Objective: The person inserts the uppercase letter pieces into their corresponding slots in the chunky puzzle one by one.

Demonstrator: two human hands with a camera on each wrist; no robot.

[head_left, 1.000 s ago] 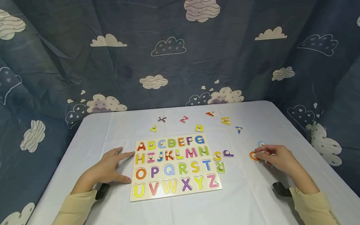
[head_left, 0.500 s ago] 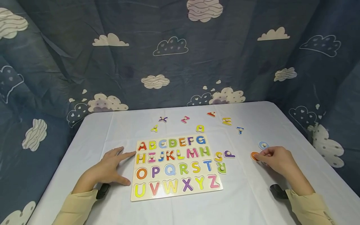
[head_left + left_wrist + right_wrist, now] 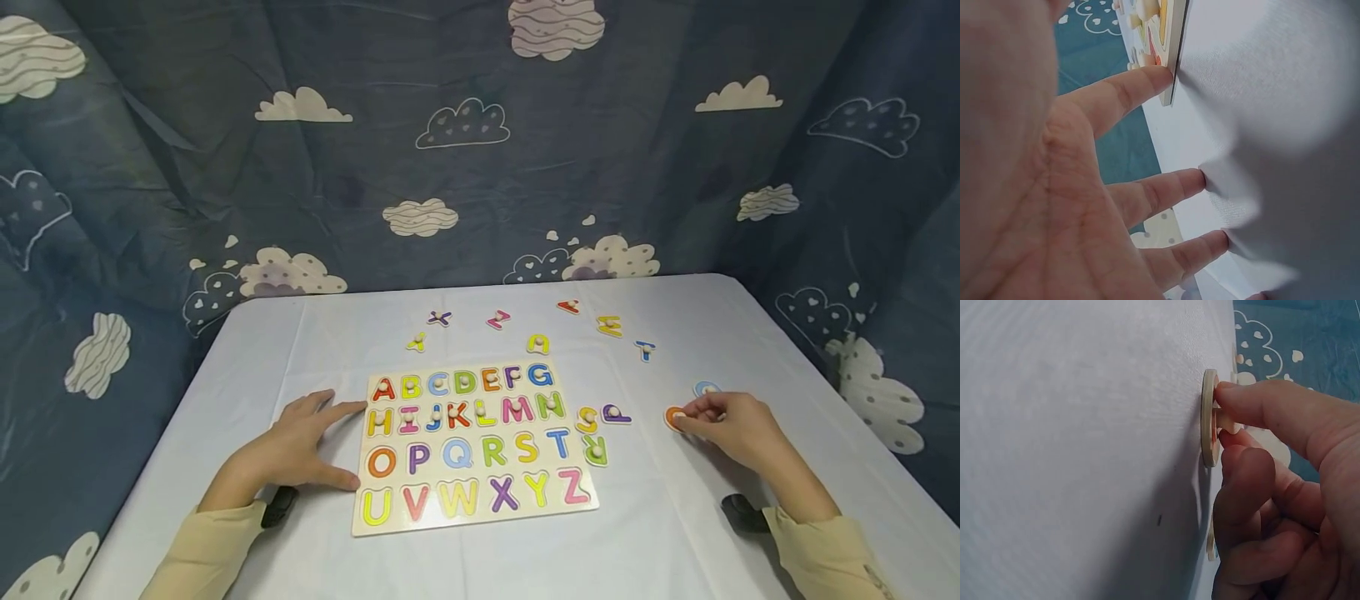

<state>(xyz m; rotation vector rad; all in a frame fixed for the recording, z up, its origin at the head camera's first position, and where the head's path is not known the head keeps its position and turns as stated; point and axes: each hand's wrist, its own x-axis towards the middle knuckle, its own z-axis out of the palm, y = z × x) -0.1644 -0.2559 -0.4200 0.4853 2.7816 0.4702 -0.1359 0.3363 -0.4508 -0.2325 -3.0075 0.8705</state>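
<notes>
My left hand [image 3: 300, 446] lies spread beside the wooden alphabet puzzle board [image 3: 468, 435], its index fingertip against the board's side edge [image 3: 1177, 44] in the left wrist view. The thumb tip is right at the same side, lower down. My right hand [image 3: 738, 429] pinches the orange letter O piece [image 3: 672, 418] between thumb and index finger, by its wooden knob. In the right wrist view the O piece [image 3: 1208, 419] stands close over the white cloth. Just beyond that hand lies a light blue round letter piece [image 3: 705, 388], partly covered by the fingers.
Yellow S [image 3: 587, 420], purple P [image 3: 616, 414] and green R [image 3: 596, 451] pieces lie at the board's right side. Farther back are several loose letters, among them a blue T [image 3: 645, 351] and a purple X [image 3: 439, 318]. Knobbed letters fill the board's upper two rows.
My right thumb and index finger have closed on the O piece, which has shifted slightly left. The left hand stays at the board. The head view has turned a little.
</notes>
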